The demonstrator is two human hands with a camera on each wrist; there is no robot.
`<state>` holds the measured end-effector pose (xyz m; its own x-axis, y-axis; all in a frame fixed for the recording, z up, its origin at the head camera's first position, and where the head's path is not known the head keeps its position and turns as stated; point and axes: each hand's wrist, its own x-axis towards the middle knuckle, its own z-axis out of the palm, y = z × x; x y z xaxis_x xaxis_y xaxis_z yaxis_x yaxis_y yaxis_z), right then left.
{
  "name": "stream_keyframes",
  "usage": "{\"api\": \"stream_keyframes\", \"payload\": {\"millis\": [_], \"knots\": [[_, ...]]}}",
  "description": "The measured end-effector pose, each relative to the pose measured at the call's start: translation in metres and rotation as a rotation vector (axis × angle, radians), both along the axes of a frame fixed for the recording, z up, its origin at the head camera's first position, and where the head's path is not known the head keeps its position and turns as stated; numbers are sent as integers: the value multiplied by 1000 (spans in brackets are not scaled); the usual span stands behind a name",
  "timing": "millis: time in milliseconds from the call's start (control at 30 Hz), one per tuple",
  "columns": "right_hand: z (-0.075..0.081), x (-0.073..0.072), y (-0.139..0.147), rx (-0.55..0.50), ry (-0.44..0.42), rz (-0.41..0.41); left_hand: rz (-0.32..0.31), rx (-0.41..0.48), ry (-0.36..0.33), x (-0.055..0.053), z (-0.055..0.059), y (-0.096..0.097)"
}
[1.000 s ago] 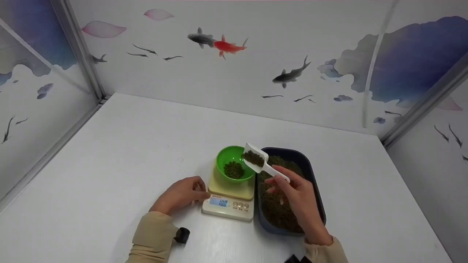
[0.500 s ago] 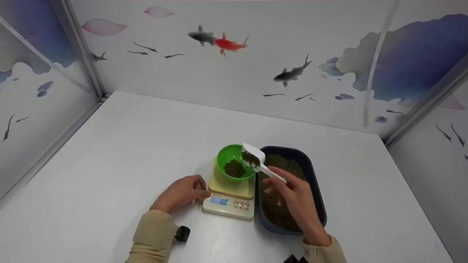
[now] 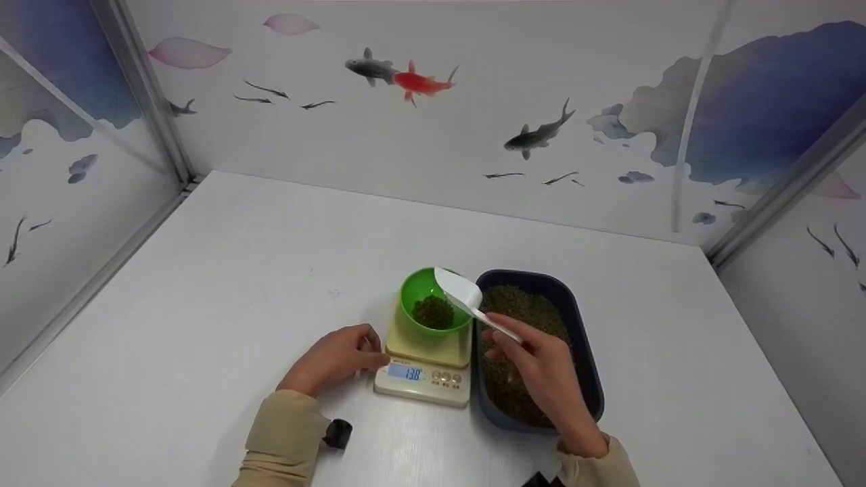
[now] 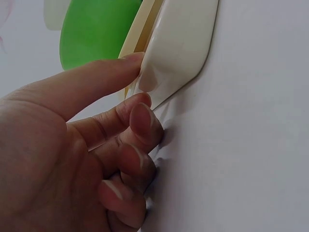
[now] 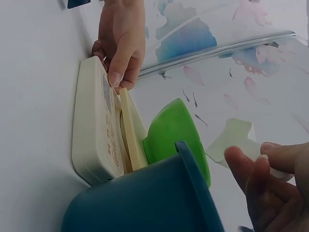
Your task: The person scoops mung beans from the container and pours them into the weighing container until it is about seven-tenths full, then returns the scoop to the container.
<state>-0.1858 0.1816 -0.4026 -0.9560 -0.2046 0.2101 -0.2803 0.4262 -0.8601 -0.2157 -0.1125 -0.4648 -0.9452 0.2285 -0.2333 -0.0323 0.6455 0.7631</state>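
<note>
Showing the work from above, the head view sets the right hand (image 3: 544,358) at the handle of a white plastic scoop (image 3: 462,289), pinched between thumb and fingers, the scoop tipped over a round green bowl (image 3: 414,297). Brown-green granules (image 3: 433,312) lie in the bowl, which sits on a cream-coloured digital scale (image 3: 423,393) reading 13.8; just beside stands a dark blue rectangular tub (image 3: 590,352) of similar granules. The left hand (image 3: 335,358) rests at the scale's near left corner. In the left wrist view, its thumb touches that corner and the index finger lies close below; the gap is narrow, but whether they pinch cannot be told. In the right wrist view, the scoop appears near the bowl's rim, contact unclear, the handle held in the fingertips.
</note>
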Motion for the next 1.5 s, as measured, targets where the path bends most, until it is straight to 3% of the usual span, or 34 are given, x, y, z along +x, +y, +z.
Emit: {"api": "stream_keyframes", "payload": {"millis": [167,333,600,900,1100,1500], "knots": [[-10,-4,4,48,52,-2,-5,4,-6,-1,0,0],[-10,-4,5,29,73,9,-11,6,1,0,1,0],[26,10,2,-103,44,-31,3,-23,-10,0,1,0],[39,2,36,-154,63,-142,3,-20,-9,0,1,0],[34,-8,64,-200,30,-251,4,1,-6,1,1,0],[14,-24,91,-51,-47,-355,9,10,-12,1,0,0]]}}
